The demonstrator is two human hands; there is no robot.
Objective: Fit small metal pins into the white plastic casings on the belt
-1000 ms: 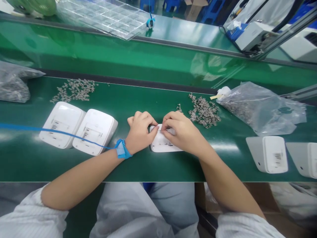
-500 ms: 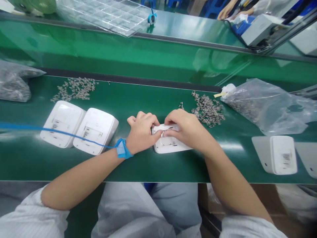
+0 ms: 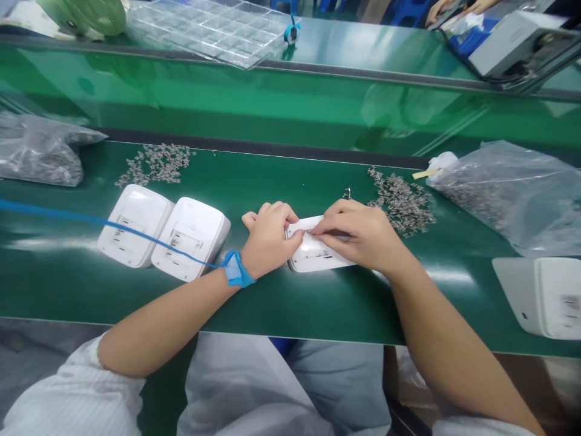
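The person's left hand [image 3: 271,239] is curling over the left end of a white plastic case [image 3: 320,259], and its thumb is pressing near the corner. The right hand [image 3: 358,233] is reaching in from the other side, with its fingers [image 3: 327,227] lying almost flat and pressing on a thin white strip [image 3: 304,224] along the case's top edge. Both hands are nearly closed and are holding the case between them. The case is lying on a green work belt [image 3: 290,309], right under the hands.

Left of the left hand, two white boxes [image 3: 134,227] [image 3: 190,239] are lying side by side, and each one has a small label [image 3: 184,239]. The writing on the labels is too small to read.

A blue strap [image 3: 236,269] is wrapping around the left wrist, and a blue cord [image 3: 113,225] is running from it across the boxes. Past the right hand, a pile of tiny metal bits [image 3: 402,203] is sitting beside a clear plastic bag [image 3: 503,197]. Another pile [image 3: 157,163] is lying beyond the boxes. White sleeves [image 3: 68,393] are covering the upper arms.
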